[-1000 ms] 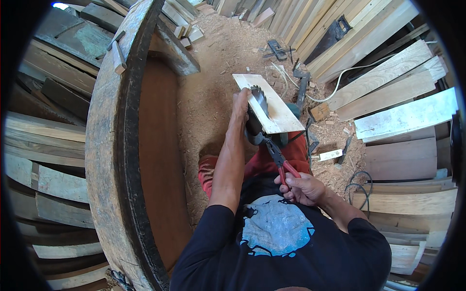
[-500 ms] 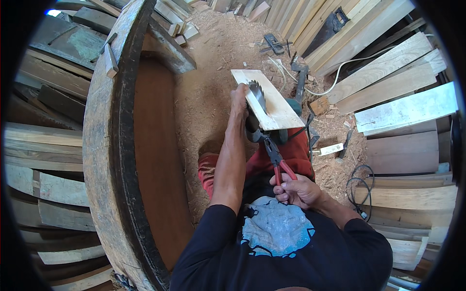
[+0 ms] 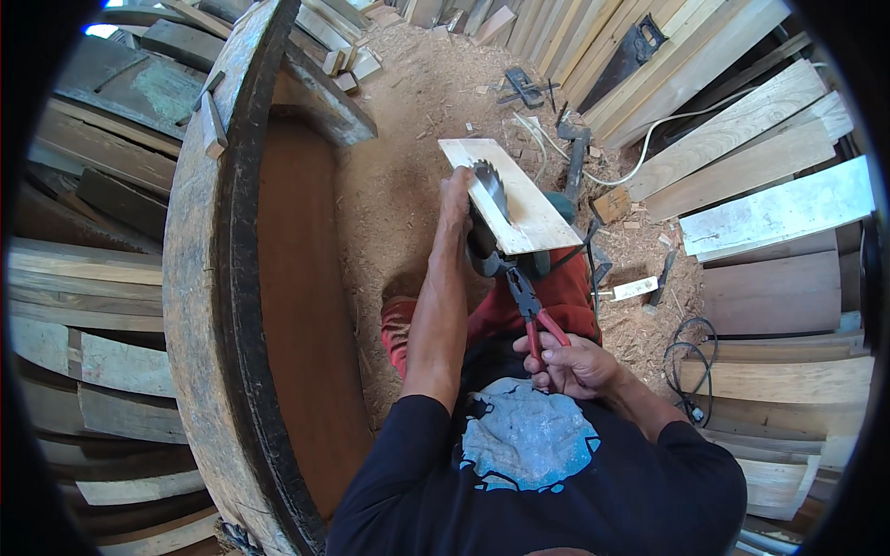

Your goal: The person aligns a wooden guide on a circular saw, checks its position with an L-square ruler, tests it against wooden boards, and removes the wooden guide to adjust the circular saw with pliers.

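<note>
My left hand (image 3: 455, 192) is closed at the left edge of an upturned circular saw, whose body is mostly hidden beneath a pale wooden base board (image 3: 540, 209). The toothed saw blade (image 3: 491, 189) sticks up through a slot in this board. Red-handled pliers (image 3: 526, 298) are gripped in my right hand (image 3: 577, 363), close to my belly. Their jaws point away from me and reach the underside of the saw near the board's near edge. What the jaws touch there is hard to make out.
To the left runs a long, thick wooden bench (image 3: 199, 269) with a dark edge. Stacked planks (image 3: 779, 287) line the right side. A handsaw (image 3: 633, 56) leans among boards at the back. A hammer (image 3: 662, 278), a white cable (image 3: 640, 159) and a coiled black cord (image 3: 691, 366) lie around.
The saw and its board have shifted very slightly toward me, with the plier jaws. Both hands keep their hold.
</note>
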Available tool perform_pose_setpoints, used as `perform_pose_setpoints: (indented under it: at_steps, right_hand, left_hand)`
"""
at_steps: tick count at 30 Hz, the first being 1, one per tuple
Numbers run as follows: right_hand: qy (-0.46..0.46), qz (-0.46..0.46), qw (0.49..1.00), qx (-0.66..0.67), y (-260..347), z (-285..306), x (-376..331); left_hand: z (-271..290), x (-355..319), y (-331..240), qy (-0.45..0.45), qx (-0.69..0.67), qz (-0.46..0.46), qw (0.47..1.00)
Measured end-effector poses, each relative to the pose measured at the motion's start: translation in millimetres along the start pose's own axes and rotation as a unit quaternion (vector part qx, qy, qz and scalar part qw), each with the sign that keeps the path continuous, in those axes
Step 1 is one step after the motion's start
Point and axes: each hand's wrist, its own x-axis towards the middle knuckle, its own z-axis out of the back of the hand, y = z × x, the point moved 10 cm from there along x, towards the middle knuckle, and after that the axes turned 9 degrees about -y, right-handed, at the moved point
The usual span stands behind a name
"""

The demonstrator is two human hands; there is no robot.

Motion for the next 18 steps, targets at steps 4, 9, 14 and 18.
perform_pose_setpoints:
  at_steps: [4,9,14,18]
  right_hand:
    - [-0.026,0.044,0.968,-0.247,46.0,7.5,-25.9]
    - [0.020,0.159,0.895,-0.417,93.6,23.4,-53.4]
    - [-0.233,0.433,0.806,-0.329,174.4,53.7,-61.0]
    - [-0.372,0.429,0.600,-0.563,212.9,62.3,-29.0]
  left_hand:
    - [-7.6,-7.5,6.1,0.096,-0.021,0.054,0.994]
    - [6.9,-15.0,2.3,0.078,-0.017,0.042,0.996]
    - [9.8,-17.1,-0.6,0.070,0.013,-0.002,0.997]
    - [19.4,-43.1,-28.1,-0.038,0.041,-0.079,0.995]
